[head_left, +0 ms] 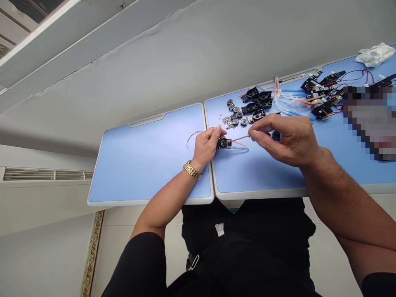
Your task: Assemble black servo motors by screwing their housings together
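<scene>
My left hand (206, 144) is closed around a small black plastic housing (224, 143) just right of the seam between two blue tabletops. A pink and a blue tube (240, 147) stick out to its right, and a thin dark red wire (189, 141) curls out left of the hand. My right hand (286, 138) pinches a thin screwdriver (239, 139), its handle mostly hidden in the fingers. The screwdriver's tip meets the housing. Beyond the hands lie several round metal gears or wheels (236, 109) and a heap of small screws (229, 122).
Several black housings (256, 101) lie behind my right hand. Blue and orange tubes (283, 101) and wired black assemblies (324, 88) spread to the right. Crumpled white tissue (375, 54) sits at the far right, beyond a pixelated patch. A wall (173, 74) runs behind the tables.
</scene>
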Motion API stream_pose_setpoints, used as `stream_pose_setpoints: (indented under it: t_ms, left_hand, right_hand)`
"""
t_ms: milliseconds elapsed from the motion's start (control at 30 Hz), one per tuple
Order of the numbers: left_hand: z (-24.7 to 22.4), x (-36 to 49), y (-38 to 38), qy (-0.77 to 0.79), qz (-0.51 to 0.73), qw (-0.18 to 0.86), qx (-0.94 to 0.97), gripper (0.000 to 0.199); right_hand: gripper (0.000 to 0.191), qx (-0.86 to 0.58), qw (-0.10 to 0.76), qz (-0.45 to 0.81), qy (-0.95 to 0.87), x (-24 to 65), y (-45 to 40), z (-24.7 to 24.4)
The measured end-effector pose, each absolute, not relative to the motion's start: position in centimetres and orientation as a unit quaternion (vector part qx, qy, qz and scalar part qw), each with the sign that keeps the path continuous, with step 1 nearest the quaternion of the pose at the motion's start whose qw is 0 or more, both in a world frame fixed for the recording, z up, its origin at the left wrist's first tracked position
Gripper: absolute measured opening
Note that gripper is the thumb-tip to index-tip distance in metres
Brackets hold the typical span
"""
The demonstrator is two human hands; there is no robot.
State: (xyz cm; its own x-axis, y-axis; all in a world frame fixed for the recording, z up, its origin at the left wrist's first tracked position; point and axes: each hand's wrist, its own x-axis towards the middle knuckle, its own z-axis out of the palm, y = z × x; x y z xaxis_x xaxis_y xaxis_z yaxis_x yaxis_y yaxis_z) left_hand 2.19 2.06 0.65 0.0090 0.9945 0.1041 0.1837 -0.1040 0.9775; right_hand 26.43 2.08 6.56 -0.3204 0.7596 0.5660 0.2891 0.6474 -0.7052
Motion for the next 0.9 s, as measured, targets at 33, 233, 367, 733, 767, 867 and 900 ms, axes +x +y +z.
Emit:
stream_pose_setpoints:
  t_ms: [33, 233, 367, 733, 767, 867, 900]
  left_hand:
    - [0.6, 2.2, 2.1, 0.515, 0.478, 0.427, 0.569, 0.061]
    - [0.7, 2.1, 2.2, 0.491, 0.493, 0.445, 0.564, 0.062]
    - [1.0, 2.2, 2.1, 0.474, 0.496, 0.452, 0.57, 0.067]
    - [1.6, 2.4, 2.0, 0.452, 0.513, 0.512, 0.521, 0.071]
    - [1.6, 2.4, 2.0, 0.455, 0.511, 0.513, 0.518, 0.071]
    - [1.6, 2.4, 2.0, 0.455, 0.511, 0.518, 0.514, 0.072]
    - [1.6, 2.4, 2.1, 0.452, 0.512, 0.518, 0.514, 0.072]
  right_hand:
    - [0.011, -0.327, 0.464, 0.237, -0.789, 26.4, 2.2, 6.9]
    - [0.011, -0.257, 0.396, 0.131, -0.872, 25.7, 2.5, 10.0]
    - [0.011, -0.295, 0.29, 0.109, -0.904, 24.8, 2.9, 12.7]
    - [0.018, -0.317, 0.165, 0.094, -0.929, 22.1, 4.6, 16.7]
    - [0.018, -0.32, 0.161, 0.087, -0.93, 22.1, 4.6, 16.8]
    - [0.019, -0.326, 0.154, 0.072, -0.93, 22.1, 4.3, 16.8]
    - [0.02, -0.328, 0.153, 0.071, -0.93, 22.2, 4.2, 16.9]
